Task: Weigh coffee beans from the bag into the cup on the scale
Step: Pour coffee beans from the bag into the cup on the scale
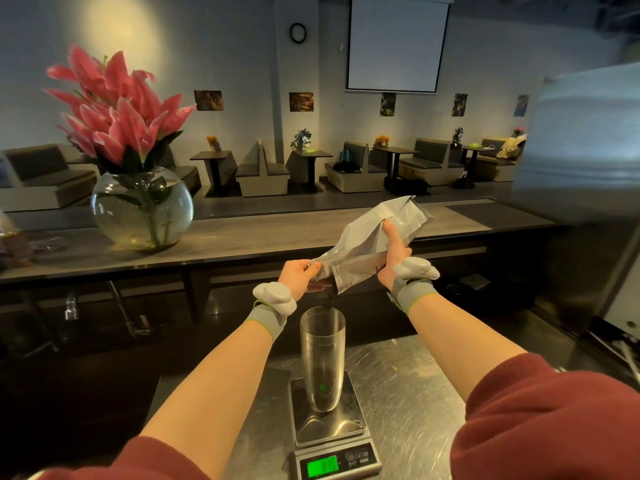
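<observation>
A silver-grey coffee bag [370, 237] is tilted mouth-down over a tall clear plastic cup [322, 355]. The cup stands upright on a steel kitchen scale [346, 434] whose green display is lit. My left hand [299, 275] pinches the bag's open lower mouth. My right hand [394, 252] grips the bag's body higher up. Dark beans fall from the mouth into the cup, and a dark layer lies in the cup's bottom.
The scale rests on a steel worktop [415, 393]. Behind it runs a raised dark counter [277, 233] with a round glass vase of pink flowers [142, 206] at the left. A large steel appliance [581, 202] stands at the right.
</observation>
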Action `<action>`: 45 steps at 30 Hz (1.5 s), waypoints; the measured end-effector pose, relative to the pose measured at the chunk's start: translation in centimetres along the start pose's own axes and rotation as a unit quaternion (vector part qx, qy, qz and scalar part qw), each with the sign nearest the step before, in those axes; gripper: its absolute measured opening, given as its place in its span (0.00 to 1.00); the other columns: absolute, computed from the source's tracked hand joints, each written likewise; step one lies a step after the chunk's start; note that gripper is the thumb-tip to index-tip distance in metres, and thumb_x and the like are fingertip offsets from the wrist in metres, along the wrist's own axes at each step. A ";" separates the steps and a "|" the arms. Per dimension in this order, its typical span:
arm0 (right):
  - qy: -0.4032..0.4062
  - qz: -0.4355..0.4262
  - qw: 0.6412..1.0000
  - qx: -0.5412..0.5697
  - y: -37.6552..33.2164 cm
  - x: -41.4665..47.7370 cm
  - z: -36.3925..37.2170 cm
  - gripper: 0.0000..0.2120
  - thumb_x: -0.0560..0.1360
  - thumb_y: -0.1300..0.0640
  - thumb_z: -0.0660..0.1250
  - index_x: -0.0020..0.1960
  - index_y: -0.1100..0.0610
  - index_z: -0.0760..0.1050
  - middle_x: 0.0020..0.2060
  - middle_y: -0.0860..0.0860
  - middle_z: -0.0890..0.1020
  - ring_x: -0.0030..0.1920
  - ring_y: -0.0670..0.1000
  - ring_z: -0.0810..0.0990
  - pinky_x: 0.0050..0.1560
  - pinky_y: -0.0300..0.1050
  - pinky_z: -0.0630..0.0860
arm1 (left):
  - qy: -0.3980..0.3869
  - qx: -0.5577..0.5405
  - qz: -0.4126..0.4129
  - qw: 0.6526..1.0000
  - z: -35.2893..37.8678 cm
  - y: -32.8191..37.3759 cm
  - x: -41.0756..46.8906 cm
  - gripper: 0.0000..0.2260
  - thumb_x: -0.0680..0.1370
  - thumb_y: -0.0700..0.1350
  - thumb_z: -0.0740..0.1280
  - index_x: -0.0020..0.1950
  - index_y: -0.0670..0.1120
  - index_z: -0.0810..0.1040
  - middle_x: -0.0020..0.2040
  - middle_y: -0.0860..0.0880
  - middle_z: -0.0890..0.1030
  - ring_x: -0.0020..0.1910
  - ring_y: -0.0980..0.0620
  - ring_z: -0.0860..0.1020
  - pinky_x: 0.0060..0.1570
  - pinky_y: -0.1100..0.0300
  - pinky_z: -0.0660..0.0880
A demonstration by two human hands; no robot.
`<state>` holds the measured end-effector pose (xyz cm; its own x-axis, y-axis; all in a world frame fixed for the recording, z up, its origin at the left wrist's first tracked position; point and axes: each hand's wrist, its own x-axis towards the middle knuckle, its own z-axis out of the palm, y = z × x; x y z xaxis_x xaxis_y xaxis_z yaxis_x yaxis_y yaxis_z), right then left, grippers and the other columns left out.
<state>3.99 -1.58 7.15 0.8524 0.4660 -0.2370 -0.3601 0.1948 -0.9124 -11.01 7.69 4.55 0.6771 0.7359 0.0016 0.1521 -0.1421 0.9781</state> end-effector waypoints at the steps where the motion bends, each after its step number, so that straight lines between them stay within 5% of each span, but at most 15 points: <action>1: -0.002 0.000 1.000 0.001 0.0 0.1 0.0 0.48 0.66 0.32 0.66 0.77 0.50 0.50 0.72 0.54 0.64 0.70 0.59 0.66 0.73 0.59 0.63 | -0.002 -0.002 -0.001 1.000 0.0 0.0 0.0 0.15 0.80 0.41 0.58 0.64 0.38 0.73 0.63 0.37 0.77 0.59 0.38 0.78 0.59 0.48 0.76; 25: 0.003 -0.008 1.000 -0.014 -0.4 -0.5 0.0 0.48 0.65 0.31 0.66 0.76 0.51 0.52 0.70 0.53 0.65 0.69 0.58 0.66 0.72 0.57 0.64 | 0.005 0.001 0.006 1.000 0.1 0.2 -0.2 0.14 0.80 0.42 0.59 0.62 0.37 0.74 0.62 0.36 0.77 0.58 0.38 0.79 0.57 0.49 0.77; 30: 0.004 -0.001 1.000 -0.019 -0.3 -1.3 0.3 0.62 0.48 0.23 0.62 0.76 0.50 0.52 0.72 0.54 0.65 0.70 0.59 0.66 0.73 0.59 0.62 | 0.016 0.000 0.013 1.000 0.1 0.3 -0.3 0.13 0.80 0.40 0.59 0.61 0.36 0.74 0.62 0.35 0.77 0.59 0.37 0.78 0.55 0.52 0.77; 37: 0.004 -0.011 1.000 -0.007 -0.4 -0.3 0.4 0.48 0.66 0.32 0.66 0.77 0.52 0.52 0.71 0.55 0.65 0.70 0.59 0.66 0.72 0.58 0.64 | 0.012 -0.006 0.016 1.000 0.0 0.5 -0.4 0.14 0.80 0.40 0.58 0.62 0.36 0.74 0.62 0.35 0.77 0.59 0.37 0.78 0.56 0.51 0.76; 45: -0.002 -0.003 1.000 0.009 -0.2 -0.1 0.6 0.48 0.65 0.31 0.67 0.76 0.51 0.53 0.70 0.54 0.66 0.70 0.59 0.66 0.71 0.58 0.65 | 0.014 -0.006 0.016 1.000 0.0 0.5 -0.4 0.14 0.80 0.39 0.58 0.64 0.35 0.73 0.62 0.35 0.76 0.59 0.37 0.78 0.54 0.53 0.76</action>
<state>3.77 -1.17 7.60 0.8536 0.4674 -0.2301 -0.3613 0.2129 -0.9078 -11.23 7.29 5.09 0.6609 0.7495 0.0384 0.1216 -0.1575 0.9800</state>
